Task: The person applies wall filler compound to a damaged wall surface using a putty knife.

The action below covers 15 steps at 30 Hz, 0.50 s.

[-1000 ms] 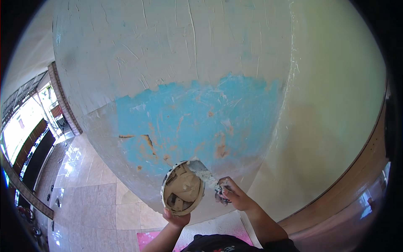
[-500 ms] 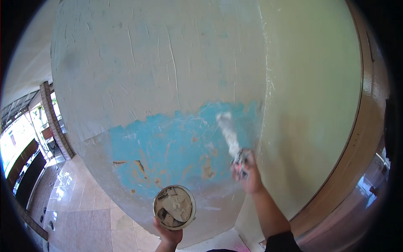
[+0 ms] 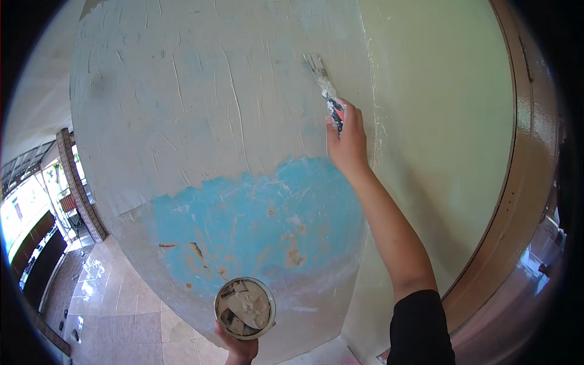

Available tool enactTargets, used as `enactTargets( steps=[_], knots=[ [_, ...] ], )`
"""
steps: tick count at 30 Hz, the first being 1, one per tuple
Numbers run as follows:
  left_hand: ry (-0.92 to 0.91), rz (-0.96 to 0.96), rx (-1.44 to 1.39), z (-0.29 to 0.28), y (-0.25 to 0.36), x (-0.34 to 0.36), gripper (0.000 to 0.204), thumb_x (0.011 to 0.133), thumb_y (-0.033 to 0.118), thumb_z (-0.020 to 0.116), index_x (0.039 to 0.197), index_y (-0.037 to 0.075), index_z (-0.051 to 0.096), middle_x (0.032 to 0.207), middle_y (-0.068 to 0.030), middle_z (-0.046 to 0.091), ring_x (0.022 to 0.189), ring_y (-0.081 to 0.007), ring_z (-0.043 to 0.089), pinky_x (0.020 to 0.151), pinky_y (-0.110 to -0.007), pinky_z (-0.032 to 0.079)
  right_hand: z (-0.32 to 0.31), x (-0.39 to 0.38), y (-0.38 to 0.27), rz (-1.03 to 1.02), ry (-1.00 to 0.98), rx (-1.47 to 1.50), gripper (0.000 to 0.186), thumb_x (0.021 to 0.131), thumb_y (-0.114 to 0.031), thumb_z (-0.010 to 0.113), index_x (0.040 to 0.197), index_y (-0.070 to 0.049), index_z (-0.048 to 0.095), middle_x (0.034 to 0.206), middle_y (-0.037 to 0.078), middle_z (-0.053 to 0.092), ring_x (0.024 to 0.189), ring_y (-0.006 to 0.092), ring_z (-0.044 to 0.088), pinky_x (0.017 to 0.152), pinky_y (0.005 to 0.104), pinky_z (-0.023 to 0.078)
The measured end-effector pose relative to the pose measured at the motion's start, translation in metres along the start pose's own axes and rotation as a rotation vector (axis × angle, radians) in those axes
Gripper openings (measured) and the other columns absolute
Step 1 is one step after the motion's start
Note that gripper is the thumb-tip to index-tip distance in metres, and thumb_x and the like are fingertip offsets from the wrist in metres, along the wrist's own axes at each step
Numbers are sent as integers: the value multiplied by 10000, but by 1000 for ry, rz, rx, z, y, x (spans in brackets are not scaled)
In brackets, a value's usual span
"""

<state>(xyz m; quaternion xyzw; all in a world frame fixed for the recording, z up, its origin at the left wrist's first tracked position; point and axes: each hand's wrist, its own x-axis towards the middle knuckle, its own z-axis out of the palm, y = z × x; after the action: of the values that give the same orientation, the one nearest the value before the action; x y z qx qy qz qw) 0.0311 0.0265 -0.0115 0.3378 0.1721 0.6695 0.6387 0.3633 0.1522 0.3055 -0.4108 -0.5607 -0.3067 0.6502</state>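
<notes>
My right hand [image 3: 349, 139] is closed round the handle of a putty knife [image 3: 323, 84], raised high against the wall near its right corner. The blade, smeared with pale putty, lies on the grey coated part of the wall [image 3: 201, 91]. Below it spreads a bare blue patch [image 3: 243, 213] with scratches, brown spots and a crack at its left. Low in the middle, my left hand [image 3: 238, 347] grips a round tub [image 3: 272, 304] from beneath. Inside the tub are greyish putty [image 3: 252, 307] and what look like flat scraper blades.
A light green wall [image 3: 438, 121] meets the grey one at the right corner, with a brown door frame [image 3: 517, 152] beyond. Shiny floor tiles [image 3: 115, 298] run along the lower left, where a pillar [image 3: 79, 182] stands by a bright opening.
My right hand has swept the putty knife up from the blue patch to the grey area above it. My left hand with the tub has shifted slightly down and left in view.
</notes>
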Motion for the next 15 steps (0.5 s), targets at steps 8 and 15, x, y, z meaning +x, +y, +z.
enactTargets(
  steps=[8, 15],
  knots=[
    [18, 24, -27, -8, 1, -4, 838, 894, 734, 399, 1528, 188, 351, 1533, -55, 395, 1411, -318, 380, 1135, -526, 332, -2, -60, 31, -42, -15, -65, 455, 940, -117, 627, 1361, -59, 465, 1151, 198, 519, 1033, 389, 613, 840, 481, 531],
    [59, 28, 35, -5, 0, -2, 851, 885, 745, 399, 1531, 193, 349, 1535, -56, 395, 1410, -318, 378, 1129, -548, 330, 3, 14, 2, -13, 41, -25, 437, 945, -122, 618, 1351, -68, 466, 1167, 222, 523, 1045, 437, 598, 853, 494, 524]
  ],
)
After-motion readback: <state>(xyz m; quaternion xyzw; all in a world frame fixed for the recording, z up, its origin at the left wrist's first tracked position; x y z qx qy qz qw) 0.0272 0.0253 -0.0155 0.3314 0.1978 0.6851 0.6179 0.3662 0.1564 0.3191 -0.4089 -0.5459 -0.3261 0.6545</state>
